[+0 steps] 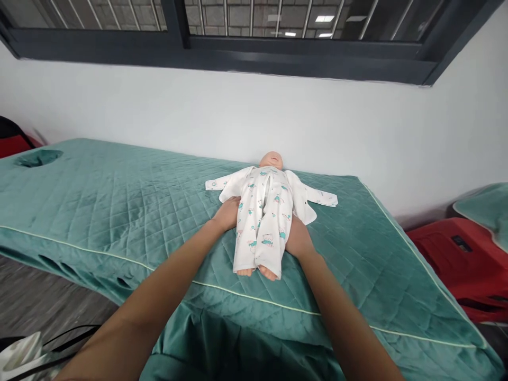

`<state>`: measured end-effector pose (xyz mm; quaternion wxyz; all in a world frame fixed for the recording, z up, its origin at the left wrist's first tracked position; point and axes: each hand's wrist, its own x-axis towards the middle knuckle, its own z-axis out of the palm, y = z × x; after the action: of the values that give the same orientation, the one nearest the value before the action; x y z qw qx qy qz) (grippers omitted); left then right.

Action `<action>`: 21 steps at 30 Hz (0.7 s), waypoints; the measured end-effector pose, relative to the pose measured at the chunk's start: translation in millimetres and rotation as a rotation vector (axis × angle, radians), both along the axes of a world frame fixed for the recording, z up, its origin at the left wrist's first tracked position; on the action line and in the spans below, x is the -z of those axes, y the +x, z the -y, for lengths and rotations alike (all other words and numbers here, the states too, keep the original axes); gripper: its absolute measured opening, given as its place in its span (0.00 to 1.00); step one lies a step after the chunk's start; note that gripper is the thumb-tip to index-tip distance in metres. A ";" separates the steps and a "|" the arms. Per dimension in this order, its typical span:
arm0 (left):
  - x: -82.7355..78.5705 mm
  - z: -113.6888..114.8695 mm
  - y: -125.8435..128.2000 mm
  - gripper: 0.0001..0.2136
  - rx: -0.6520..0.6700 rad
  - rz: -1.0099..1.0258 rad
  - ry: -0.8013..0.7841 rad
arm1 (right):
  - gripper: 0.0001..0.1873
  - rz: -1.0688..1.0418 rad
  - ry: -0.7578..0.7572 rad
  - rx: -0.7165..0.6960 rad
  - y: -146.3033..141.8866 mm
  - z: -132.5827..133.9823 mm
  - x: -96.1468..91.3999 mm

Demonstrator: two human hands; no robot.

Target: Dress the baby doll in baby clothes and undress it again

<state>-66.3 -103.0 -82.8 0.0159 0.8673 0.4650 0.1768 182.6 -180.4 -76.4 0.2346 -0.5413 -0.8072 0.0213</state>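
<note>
A baby doll (271, 160) lies on its back on the green quilted bed cover (159, 196), head toward the wall and feet toward me. It wears a white printed jacket (238, 182), spread open with both sleeves out sideways. White printed trousers (264, 222) cover its legs and reach up over its trunk; the toes show below the cuffs. My left hand (227, 212) is closed at the trousers' left edge, beside the hip. On the other edge, slightly lower, my right hand (298, 237) grips the trousers' side. The fingertips of both hands are largely hidden by the cloth.
A white wall (159, 111) with a dark-framed, barred window (254, 53) rises behind the bed. The bed has a face hole (38, 157) at the far left. To the right stands a red plastic case (460, 259) with green cloth (486, 209) above it.
</note>
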 end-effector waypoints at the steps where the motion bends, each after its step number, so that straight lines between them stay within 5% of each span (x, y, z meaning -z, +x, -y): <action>1: -0.5 2.6 -1.1 0.09 -0.006 0.002 0.005 | 0.19 0.021 -0.004 -0.001 0.2 -0.5 0.5; 12: 7.1 65.9 -27.4 0.15 -0.063 0.053 0.133 | 0.10 0.106 0.005 0.059 3.2 18.5 4.8; 18: 12.4 58.1 -37.2 0.14 -0.356 0.311 -0.004 | 0.09 -0.319 0.073 0.032 23.1 32.2 15.2; 21: 15.2 43.5 -37.1 0.20 -0.548 0.344 -0.026 | 0.11 -0.429 0.144 0.256 47.7 22.4 17.7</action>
<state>-103.4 -146.6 -98.0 0.0573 0.6669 0.6741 0.3124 230.2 -202.8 -94.0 0.4389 -0.6043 -0.6633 0.0482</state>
